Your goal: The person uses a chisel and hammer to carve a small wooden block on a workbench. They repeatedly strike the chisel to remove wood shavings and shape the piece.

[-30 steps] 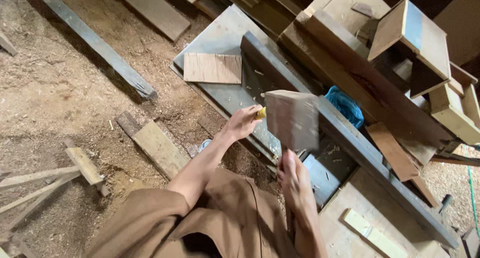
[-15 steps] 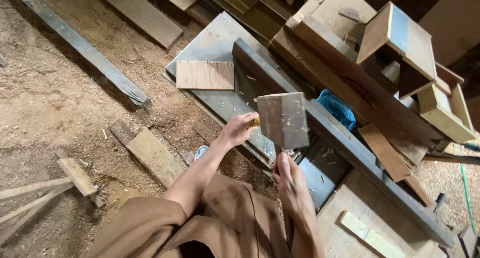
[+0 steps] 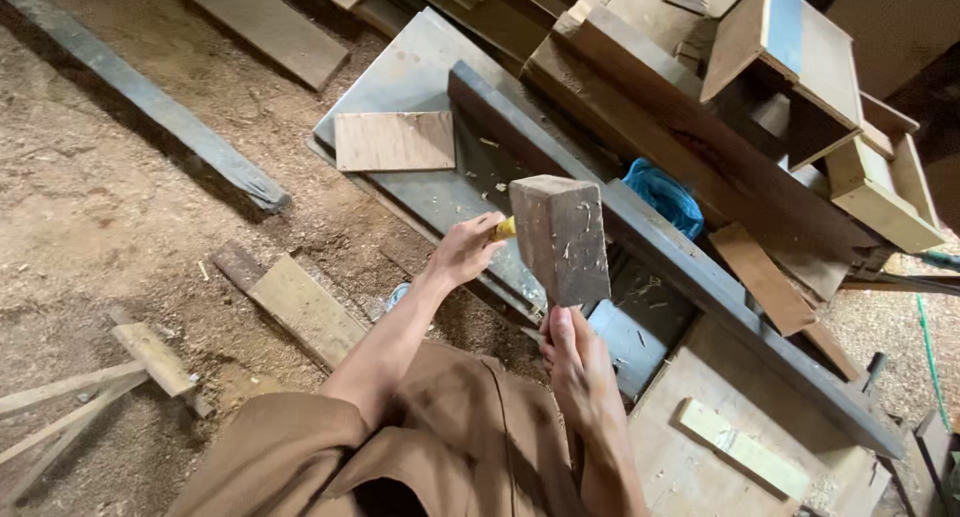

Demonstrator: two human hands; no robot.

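Since the earlier frame, the wooden mallet [image 3: 562,239] has slid a little to the left and sits just below the middle of the frame, and the hands have stayed close under it. Low in the middle, the right hand [image 3: 578,362] is closed around the mallet's handle, right under the big brown block. Just to the left, the left hand [image 3: 466,249] is closed around a small yellow handle [image 3: 505,228], which pokes out and touches the mallet's side. Behind the hands lies a grey metal counter [image 3: 420,72], dusted with wood chips. A thin flat wood board [image 3: 394,141] rests on it, above and left of the hands. To the right of the mallet sits a blue bag [image 3: 664,197]. Far up at the top right are stacked wooden boxes [image 3: 800,57]. At the left, a long plank [image 3: 150,102] lies on the sawdust floor [image 3: 90,217].
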